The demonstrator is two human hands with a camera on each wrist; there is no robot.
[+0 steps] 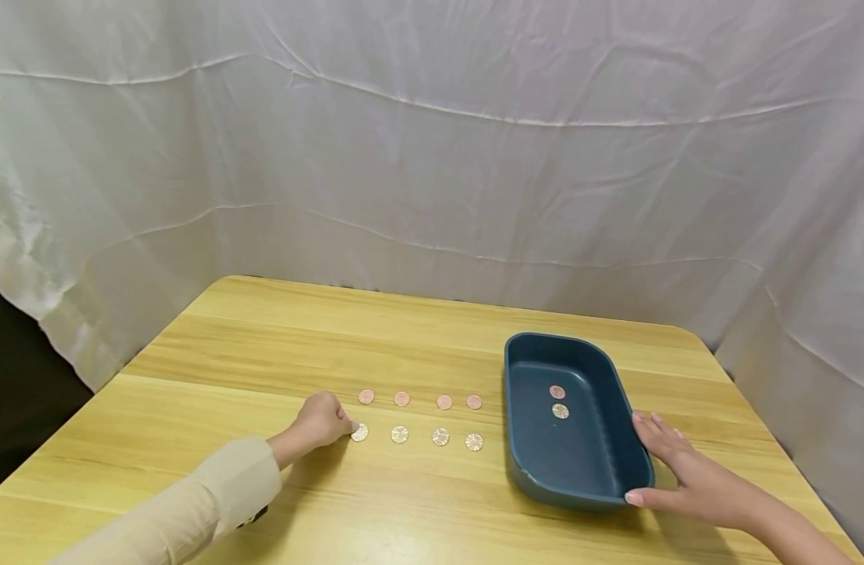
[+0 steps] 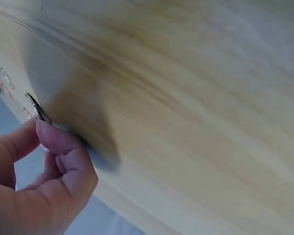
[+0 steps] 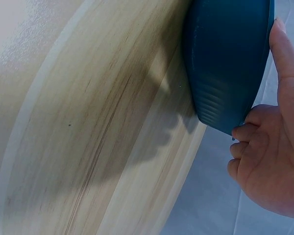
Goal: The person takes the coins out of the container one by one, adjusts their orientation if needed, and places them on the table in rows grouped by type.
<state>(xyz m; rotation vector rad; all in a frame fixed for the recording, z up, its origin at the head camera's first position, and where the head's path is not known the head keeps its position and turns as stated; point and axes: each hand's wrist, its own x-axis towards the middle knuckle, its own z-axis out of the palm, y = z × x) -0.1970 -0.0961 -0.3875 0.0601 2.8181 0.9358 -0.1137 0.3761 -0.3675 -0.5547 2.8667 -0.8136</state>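
My left hand [image 1: 320,420] pinches a pale gold coin [image 1: 359,432] between thumb and forefinger at the left end of a row. In the left wrist view that coin [image 2: 38,106] stands tilted on edge at the fingertips. Several more gold coins [image 1: 440,436] lie to its right, and a row of several copper-coloured coins [image 1: 402,399] lies behind them. My right hand [image 1: 700,479] touches the rim of a dark blue tray [image 1: 580,496] at its near right corner, thumb and fingers spread. A copper coin [image 1: 557,391] and a gold coin [image 1: 560,411] lie inside.
The coins and tray are on a light wooden table [image 1: 276,337] with rounded far corners. Pale cloth [image 1: 432,173] hangs behind and at both sides. Bare wood lies between the coin rows and the tray, and along the table's front.
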